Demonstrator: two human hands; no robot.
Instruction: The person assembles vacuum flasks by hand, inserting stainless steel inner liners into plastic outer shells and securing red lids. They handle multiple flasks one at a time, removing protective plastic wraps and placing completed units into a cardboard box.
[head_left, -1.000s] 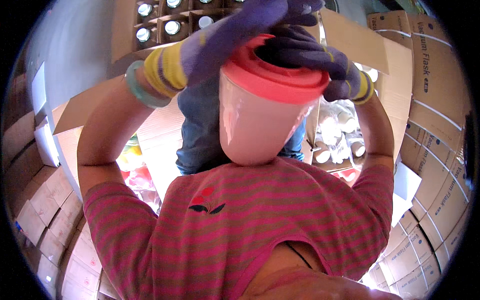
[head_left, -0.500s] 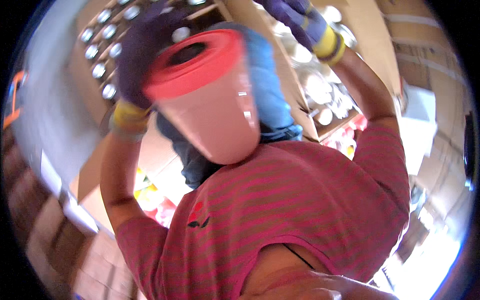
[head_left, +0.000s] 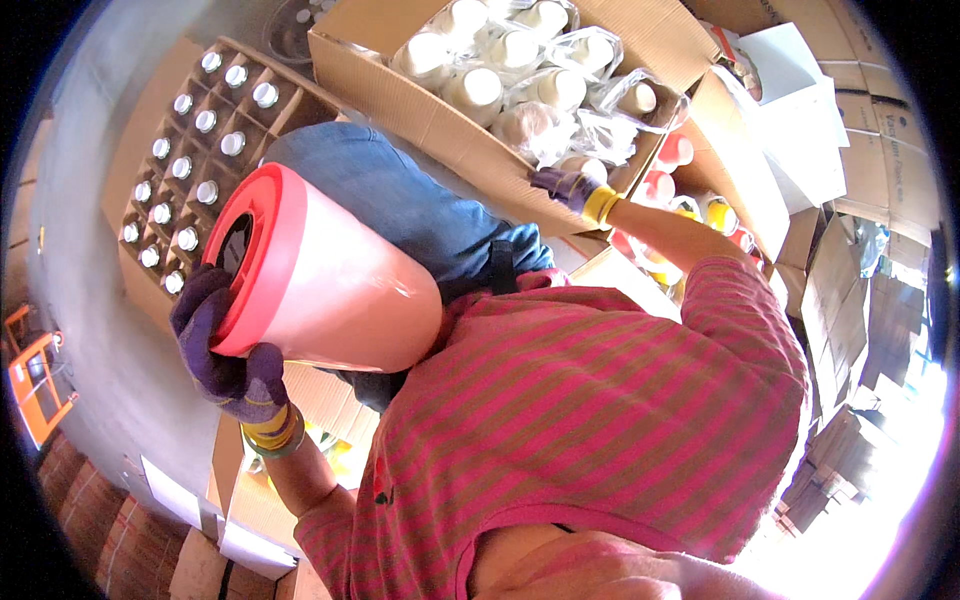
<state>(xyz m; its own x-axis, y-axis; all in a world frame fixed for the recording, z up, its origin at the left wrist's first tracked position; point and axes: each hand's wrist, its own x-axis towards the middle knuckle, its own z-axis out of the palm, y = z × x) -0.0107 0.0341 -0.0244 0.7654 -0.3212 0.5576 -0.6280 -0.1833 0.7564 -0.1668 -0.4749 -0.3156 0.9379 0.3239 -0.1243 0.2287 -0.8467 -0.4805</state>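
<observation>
A pink bin with a red rim and a dark round opening lies tilted against my body, its mouth to the left. My left hand, in a purple glove with a yellow cuff, is closed around the red rim, thumb on the near side. At the right, my right hand, gloved the same way, rests at the near edge of an open cardboard box. Its fingers look stretched out along that edge, with no object seen in them. White-capped bottles in clear plastic bags fill this box.
At the left, a divided carton holds several bottles with silvery caps. Red and yellow items sit in another box by my right forearm. An orange metal frame stands far left. Stacked cartons line the right side.
The bin has tipped further over, its mouth swinging left and nearer, with my left hand on its rim. My right hand has come down from above the bottles to the box's near edge.
</observation>
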